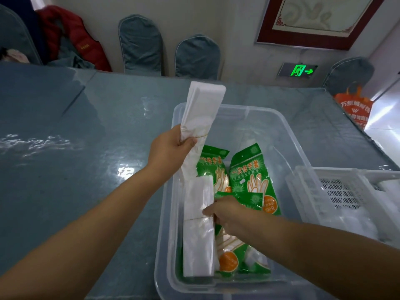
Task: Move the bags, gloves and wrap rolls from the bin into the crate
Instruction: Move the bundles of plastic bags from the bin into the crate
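A clear plastic bin point(290, 135) sits on the table in front of me. My left hand point(171, 146) grips a long white bundle of bags point(201, 109) tied with a rubber band, lifted above the bin's left rim. My right hand point(225, 210) is down inside the bin, fingers closed on a second white bag bundle point(198, 241) lying along the left wall. Several green packs of disposable gloves point(253, 178) lie in the bin beside and under it. The white slotted crate point(346, 191) stands to the right of the bin, with something white inside.
The table has a glossy blue-grey glass top point(86, 137). An orange shopping bag point(355, 107) stands at the far right corner. Blue-covered chairs point(140, 46) line the far side, one draped with a red jacket point(73, 35).
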Motion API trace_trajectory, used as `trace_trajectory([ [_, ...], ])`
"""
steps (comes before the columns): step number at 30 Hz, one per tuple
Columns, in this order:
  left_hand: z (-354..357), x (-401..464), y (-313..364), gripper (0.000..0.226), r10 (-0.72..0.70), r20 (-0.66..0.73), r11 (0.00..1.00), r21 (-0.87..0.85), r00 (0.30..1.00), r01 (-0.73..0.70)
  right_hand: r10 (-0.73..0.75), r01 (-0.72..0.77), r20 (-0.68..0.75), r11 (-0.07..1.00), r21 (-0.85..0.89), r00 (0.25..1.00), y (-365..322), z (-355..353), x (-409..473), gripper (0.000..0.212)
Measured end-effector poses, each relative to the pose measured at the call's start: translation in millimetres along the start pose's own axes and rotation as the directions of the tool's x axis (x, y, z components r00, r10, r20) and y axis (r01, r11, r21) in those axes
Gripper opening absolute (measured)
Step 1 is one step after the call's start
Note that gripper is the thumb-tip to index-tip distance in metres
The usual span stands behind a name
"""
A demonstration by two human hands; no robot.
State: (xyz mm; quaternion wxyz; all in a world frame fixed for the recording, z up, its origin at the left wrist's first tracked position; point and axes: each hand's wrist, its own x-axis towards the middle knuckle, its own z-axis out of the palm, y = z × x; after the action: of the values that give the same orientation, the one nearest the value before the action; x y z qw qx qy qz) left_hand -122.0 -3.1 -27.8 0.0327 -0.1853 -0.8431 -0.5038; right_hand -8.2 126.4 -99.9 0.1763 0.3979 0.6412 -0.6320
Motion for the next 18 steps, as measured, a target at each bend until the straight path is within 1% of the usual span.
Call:
trace_trajectory([
  [1,-0.2,1.1,1.9,0.018,-0.017,0.013,1.000,0.002,1.000,0.017,0.012,-0.012,0.007,0.999,0.039,1.000,-6.6,-8.1,-1.2,0.025],
  [3,-0.3,4.5,7.7,0.011,-0.072,0.014,0.995,-0.068,0.997,0.073,-0.035,0.036,-0.013,0.993,0.111,0.999,-21.1,-27.4,-3.9,0.019],
  [4,0.0,6.2,13.3,0.008,-0.096,0.003,0.988,-0.123,0.995,0.096,-0.085,0.087,-0.024,0.984,0.157,0.996,-28.4,-37.9,-7.3,0.017],
  [6,2.9,9.7,28.8,0.011,-0.126,-0.018,0.965,-0.235,0.992,0.119,-0.214,0.219,-0.050,0.945,0.243,0.976,-42.3,-61.4,-16.0,0.020],
  [9,15.1,10.1,60.1,0.013,-0.119,-0.021,0.947,-0.304,0.993,0.107,-0.415,0.429,-0.113,0.844,0.323,0.903,-61.8,-100.9,-36.1,0.010],
  [11,31.5,6.6,85.4,0.008,-0.106,-0.003,0.940,-0.328,0.994,0.099,-0.528,0.528,-0.116,0.757,0.384,0.841,-74.0,-132.3,-51.7,0.008],
  [13,55.7,-0.4,114.7,0.009,-0.114,0.043,0.923,-0.366,0.993,0.122,-0.597,0.578,-0.120,0.678,0.454,0.794,-84.8,-169.0,-68.4,0.010],
  [15,88.4,-11.9,147.9,0.005,-0.122,0.101,0.895,-0.419,0.987,0.153,-0.643,0.613,-0.147,0.599,0.515,0.752,-90.0,-208.6,-84.4,0.012],
  [18,149.9,-34.0,198.1,0.006,-0.112,0.211,0.857,-0.474,0.971,0.202,-0.678,0.645,-0.197,0.508,0.571,0.708,-81.8,-269.7,-101.6,0.010],
])
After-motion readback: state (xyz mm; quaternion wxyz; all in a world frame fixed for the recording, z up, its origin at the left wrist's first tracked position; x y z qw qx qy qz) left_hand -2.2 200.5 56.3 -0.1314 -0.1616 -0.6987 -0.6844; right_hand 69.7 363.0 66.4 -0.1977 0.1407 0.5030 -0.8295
